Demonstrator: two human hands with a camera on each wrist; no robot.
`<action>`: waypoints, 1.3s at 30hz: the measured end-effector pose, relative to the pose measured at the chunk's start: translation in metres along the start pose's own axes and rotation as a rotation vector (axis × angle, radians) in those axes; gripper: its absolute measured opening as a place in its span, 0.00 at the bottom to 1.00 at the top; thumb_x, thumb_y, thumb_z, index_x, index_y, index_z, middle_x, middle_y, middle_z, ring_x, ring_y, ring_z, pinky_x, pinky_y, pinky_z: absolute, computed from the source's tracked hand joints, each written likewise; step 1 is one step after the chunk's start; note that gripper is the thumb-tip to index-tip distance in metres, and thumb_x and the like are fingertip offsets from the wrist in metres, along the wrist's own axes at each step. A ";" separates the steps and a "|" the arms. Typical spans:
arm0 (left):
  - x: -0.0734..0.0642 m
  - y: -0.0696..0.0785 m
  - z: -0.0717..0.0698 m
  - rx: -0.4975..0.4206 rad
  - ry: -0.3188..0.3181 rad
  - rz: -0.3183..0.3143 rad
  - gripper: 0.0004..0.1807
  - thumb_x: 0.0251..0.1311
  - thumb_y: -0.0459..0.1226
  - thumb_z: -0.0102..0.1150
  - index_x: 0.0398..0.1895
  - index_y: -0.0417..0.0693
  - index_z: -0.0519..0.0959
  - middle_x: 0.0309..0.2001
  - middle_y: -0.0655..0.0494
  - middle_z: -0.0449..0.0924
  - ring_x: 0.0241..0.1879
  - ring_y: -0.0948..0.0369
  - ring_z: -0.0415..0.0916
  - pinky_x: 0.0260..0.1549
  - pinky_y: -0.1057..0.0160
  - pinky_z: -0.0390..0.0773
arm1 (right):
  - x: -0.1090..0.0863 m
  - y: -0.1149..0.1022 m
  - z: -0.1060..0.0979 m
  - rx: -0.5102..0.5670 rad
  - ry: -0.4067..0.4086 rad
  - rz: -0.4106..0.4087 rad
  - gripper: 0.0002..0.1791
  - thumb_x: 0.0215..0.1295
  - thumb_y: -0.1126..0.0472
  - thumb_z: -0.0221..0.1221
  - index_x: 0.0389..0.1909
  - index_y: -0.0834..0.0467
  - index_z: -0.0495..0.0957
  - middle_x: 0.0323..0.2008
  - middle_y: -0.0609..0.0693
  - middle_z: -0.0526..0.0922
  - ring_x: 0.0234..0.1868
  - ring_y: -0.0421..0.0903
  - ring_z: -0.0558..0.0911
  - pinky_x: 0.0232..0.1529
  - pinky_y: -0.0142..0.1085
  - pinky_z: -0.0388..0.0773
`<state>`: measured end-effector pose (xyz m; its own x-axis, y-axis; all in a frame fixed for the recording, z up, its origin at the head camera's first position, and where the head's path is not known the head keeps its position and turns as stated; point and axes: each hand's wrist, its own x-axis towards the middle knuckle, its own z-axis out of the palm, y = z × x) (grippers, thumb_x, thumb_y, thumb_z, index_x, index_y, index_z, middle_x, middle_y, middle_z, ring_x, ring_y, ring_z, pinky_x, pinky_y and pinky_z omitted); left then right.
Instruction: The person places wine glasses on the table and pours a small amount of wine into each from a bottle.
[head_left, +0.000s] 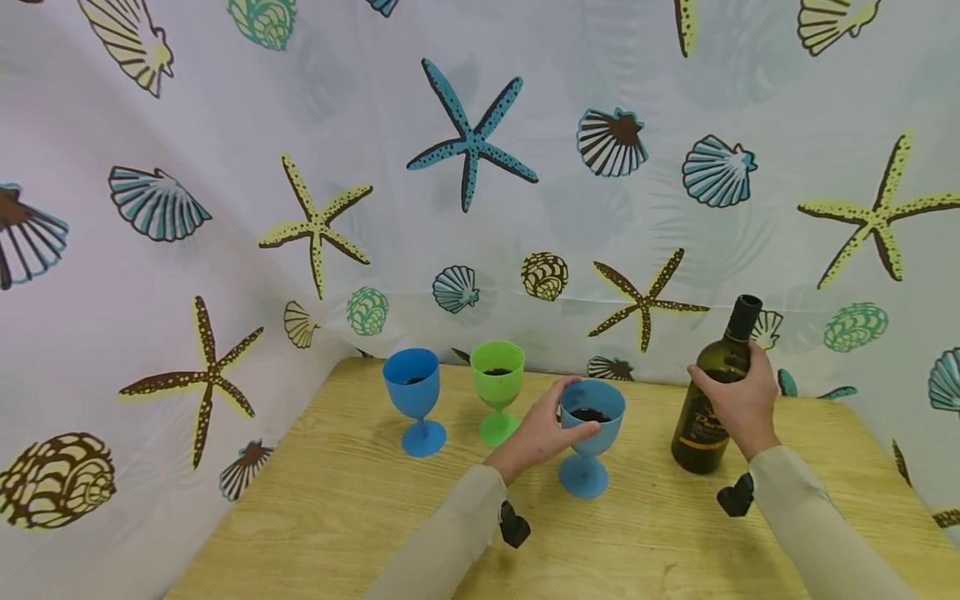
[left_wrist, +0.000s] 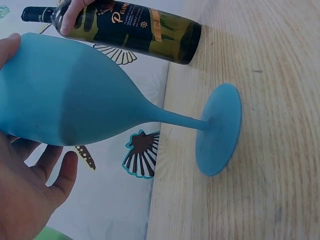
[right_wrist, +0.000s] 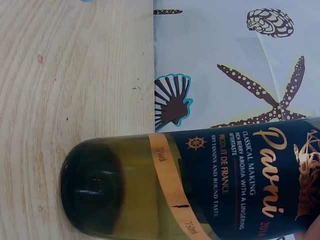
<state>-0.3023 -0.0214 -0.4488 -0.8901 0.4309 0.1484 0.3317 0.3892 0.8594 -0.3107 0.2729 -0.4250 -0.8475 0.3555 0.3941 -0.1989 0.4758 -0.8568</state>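
A light blue goblet point(head_left: 602, 439) with dark liquid in its bowl stands with its foot on the wooden table. My left hand point(head_left: 536, 433) holds it by the bowl, thumb on one side and fingers on the other, as the left wrist view also shows. To the right is a dark green wine bottle point(head_left: 693, 429), upright and uncorked, with a black label point(right_wrist: 227, 175). My right hand point(head_left: 746, 404) grips it around the shoulder, just below the neck. The liquid level shows near the bottle's upper part in the head view.
A darker blue goblet point(head_left: 412, 392) and a green goblet point(head_left: 498, 387), both with dark liquid inside, stand to the left of my left hand. Behind the wooden table point(head_left: 322, 492) hangs a white curtain point(head_left: 525, 225) printed with shells and starfish.
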 end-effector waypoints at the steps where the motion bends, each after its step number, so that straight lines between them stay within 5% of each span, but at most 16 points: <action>1: 0.000 0.000 0.000 -0.001 -0.001 0.000 0.42 0.58 0.55 0.60 0.72 0.64 0.52 0.70 0.53 0.56 0.67 0.53 0.57 0.58 0.48 0.66 | 0.000 0.000 0.000 0.002 -0.002 0.003 0.44 0.55 0.46 0.66 0.69 0.56 0.57 0.54 0.58 0.69 0.47 0.53 0.74 0.44 0.52 0.75; 12: 0.001 0.001 -0.002 -0.005 -0.013 -0.008 0.45 0.56 0.56 0.62 0.73 0.58 0.52 0.70 0.52 0.57 0.66 0.52 0.59 0.57 0.48 0.67 | -0.001 -0.004 -0.003 -0.012 -0.030 0.013 0.48 0.53 0.44 0.67 0.70 0.55 0.54 0.56 0.60 0.68 0.49 0.58 0.74 0.46 0.54 0.73; 30: 0.003 0.005 -0.003 -0.014 -0.030 -0.025 0.46 0.52 0.58 0.64 0.72 0.65 0.53 0.69 0.55 0.58 0.65 0.54 0.61 0.56 0.51 0.69 | 0.001 -0.004 -0.010 -0.062 -0.046 0.026 0.53 0.49 0.41 0.69 0.71 0.56 0.52 0.58 0.62 0.66 0.53 0.61 0.72 0.49 0.57 0.71; 39: 0.004 0.002 -0.003 -0.001 -0.021 -0.017 0.46 0.52 0.58 0.64 0.73 0.65 0.52 0.69 0.55 0.57 0.66 0.54 0.59 0.57 0.50 0.67 | 0.001 -0.004 -0.017 -0.143 -0.129 -0.013 0.56 0.54 0.39 0.64 0.73 0.61 0.45 0.63 0.67 0.60 0.56 0.66 0.67 0.49 0.61 0.69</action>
<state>-0.3063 -0.0211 -0.4451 -0.8889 0.4410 0.1240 0.3167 0.3959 0.8620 -0.3023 0.2845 -0.4153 -0.9031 0.2474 0.3511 -0.1459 0.5921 -0.7926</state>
